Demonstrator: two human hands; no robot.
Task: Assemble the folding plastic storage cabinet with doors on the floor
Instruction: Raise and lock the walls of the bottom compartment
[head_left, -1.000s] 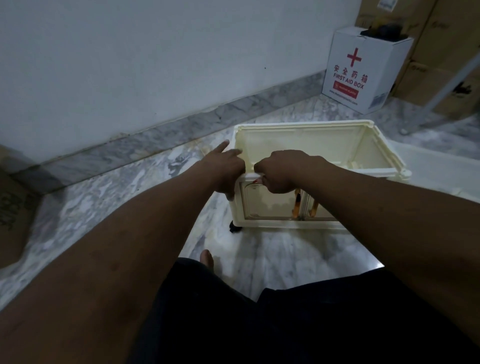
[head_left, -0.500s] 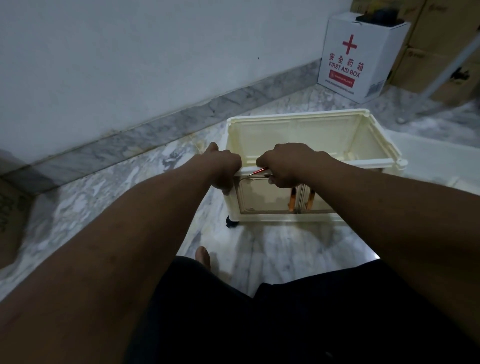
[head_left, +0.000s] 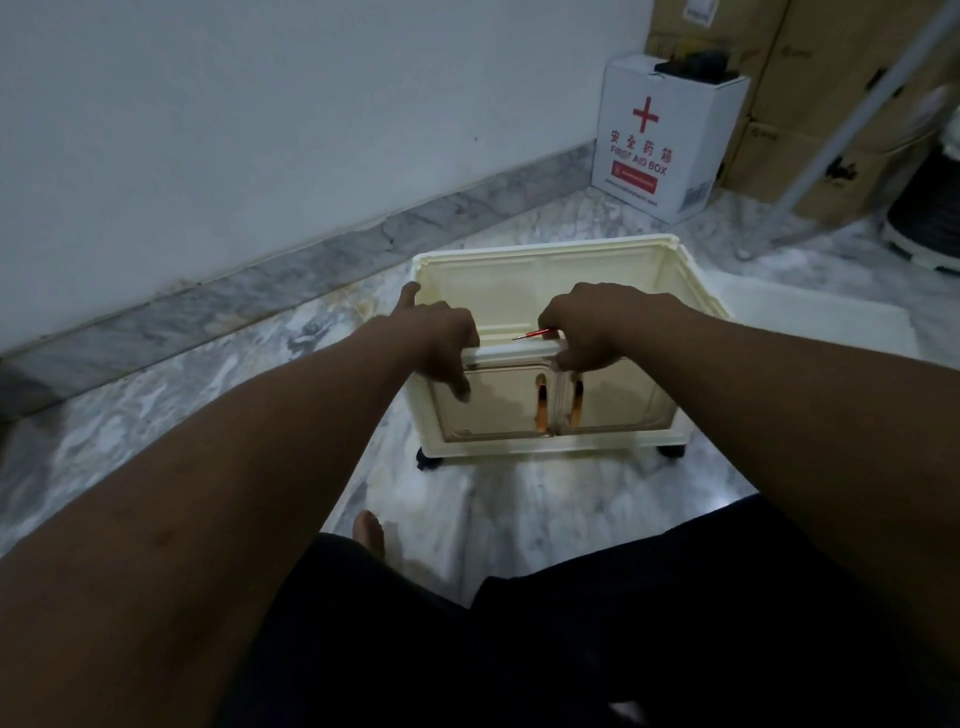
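Observation:
A cream plastic storage cabinet (head_left: 550, 260) stands open-topped on the marble floor on small black wheels. Its front has two clear doors (head_left: 493, 410) with orange handles (head_left: 541, 410), both closed. My left hand (head_left: 436, 338) grips the near top rail (head_left: 511, 353) at its left end, thumb pointing up along the left wall. My right hand (head_left: 592, 327) grips the same rail right of the middle. A thin red piece (head_left: 535, 334) pokes out from under my right fingers.
A white first aid box (head_left: 660, 145) stands by the wall behind the cabinet. Brown cartons (head_left: 810, 104) are stacked at the back right. A flat white panel (head_left: 810, 322) lies on the floor to the cabinet's right. My bare toes (head_left: 369, 535) and dark shorts fill the foreground.
Both hands shifted along the near top rail and spread a little apart. My left index finger, which pointed over the rim, now curls down over the front. The red piece has come into sight.

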